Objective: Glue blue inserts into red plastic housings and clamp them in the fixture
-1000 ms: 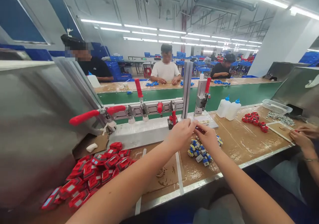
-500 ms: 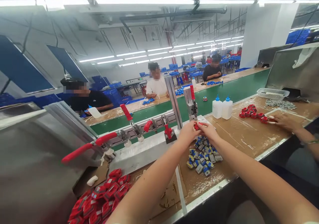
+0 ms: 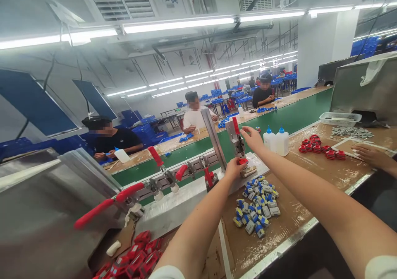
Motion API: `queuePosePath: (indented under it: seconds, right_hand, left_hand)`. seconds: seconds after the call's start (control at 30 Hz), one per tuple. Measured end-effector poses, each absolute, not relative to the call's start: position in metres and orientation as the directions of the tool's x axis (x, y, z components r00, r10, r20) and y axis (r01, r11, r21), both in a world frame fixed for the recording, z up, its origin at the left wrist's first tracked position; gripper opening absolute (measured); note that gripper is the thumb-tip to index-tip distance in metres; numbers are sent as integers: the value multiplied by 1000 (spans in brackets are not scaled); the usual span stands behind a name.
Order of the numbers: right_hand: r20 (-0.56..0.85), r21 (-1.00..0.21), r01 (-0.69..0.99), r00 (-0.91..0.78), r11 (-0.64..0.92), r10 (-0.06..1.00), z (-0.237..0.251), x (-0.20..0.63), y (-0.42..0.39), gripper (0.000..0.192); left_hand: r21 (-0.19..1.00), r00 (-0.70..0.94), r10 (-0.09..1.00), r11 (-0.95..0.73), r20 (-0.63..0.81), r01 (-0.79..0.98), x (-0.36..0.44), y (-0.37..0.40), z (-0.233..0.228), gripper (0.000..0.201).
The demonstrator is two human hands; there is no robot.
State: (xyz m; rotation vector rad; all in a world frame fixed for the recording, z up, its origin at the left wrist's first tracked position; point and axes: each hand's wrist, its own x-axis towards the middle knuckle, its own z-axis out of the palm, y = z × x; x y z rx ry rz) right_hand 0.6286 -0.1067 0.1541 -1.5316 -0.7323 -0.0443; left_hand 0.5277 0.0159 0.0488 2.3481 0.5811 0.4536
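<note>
Desk (image 3: 341, 177): seen at lower right.
Clamp (image 3: 238, 145): seen right of middle.
Right hand (image 3: 252, 139): held open beside the clamp's red handle (image 3: 235, 126).
Left hand (image 3: 232, 169): closed on the red piece (image 3: 242, 161).
Red piece: held at the clamp's foot, mid-frame.

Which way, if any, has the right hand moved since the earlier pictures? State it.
Yes, up: the right hand, earlier low in front of the upright clamp, is now beside its red handle.

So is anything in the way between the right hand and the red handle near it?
Nothing visible: the right hand is just beside the red handle, with no object showing between them. The left hand is lower, holding a red piece.
</note>
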Motion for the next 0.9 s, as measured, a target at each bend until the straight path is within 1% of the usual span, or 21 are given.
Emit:
queuePosePath:
  seconds: [0.07, 0.13, 0.23, 0.33, 0.4, 0.5, 0.57, 0.67, 0.77, 0.83, 0.9]
  right_hand:
    - [496, -852, 514, 735, 98, 463, 187, 632, -94, 45]
    - [503, -838, 539, 700, 85, 507, 208, 634, -85, 46]
    - [495, -823, 567, 689, 32, 530, 212, 629, -85, 48]
    - [506, -793, 608, 692, -38, 515, 192, 617, -103, 50]
    - [555, -748, 662, 660, -44, 506, 172, 607, -120, 48]
    - [662, -670, 738, 542, 84, 517, 139, 596, -144, 37]
    - [692, -645, 747, 481, 163, 539, 120, 591, -154, 29]
    - [695, -656, 723, 465, 219, 548, 98, 588, -162, 24]
    - [673, -698, 673, 497, 246, 548, 87, 588, -162, 28]
    - [636, -737, 638, 541, 224, 550, 85, 589, -160, 33]
    - [580, -781, 603, 605, 162, 545, 84, 591, -157, 42]
  left_hand:
    - [650, 860, 481, -710, 167, 271, 535, 19, 49, 32]
    - [626, 873, 458, -733, 166, 265, 540, 20, 50, 33]
    - [606, 883, 440, -752, 165, 261, 542, 21, 50, 36]
    - [601, 887, 428, -759, 175, 248, 541, 22, 50, 33]
    - [604, 890, 419, -761, 181, 236, 540, 22, 51, 29]
    - [611, 892, 411, -760, 188, 222, 540, 23, 51, 29]
    - [615, 891, 412, -757, 191, 219, 541, 24, 50, 30]
    - [617, 891, 412, -756, 188, 220, 543, 24, 50, 29]
    - [619, 893, 410, -754, 183, 219, 544, 25, 51, 27]
    - [624, 893, 410, -751, 184, 216, 543, 25, 51, 28]
    - [629, 893, 410, -748, 188, 210, 542, 26, 51, 30]
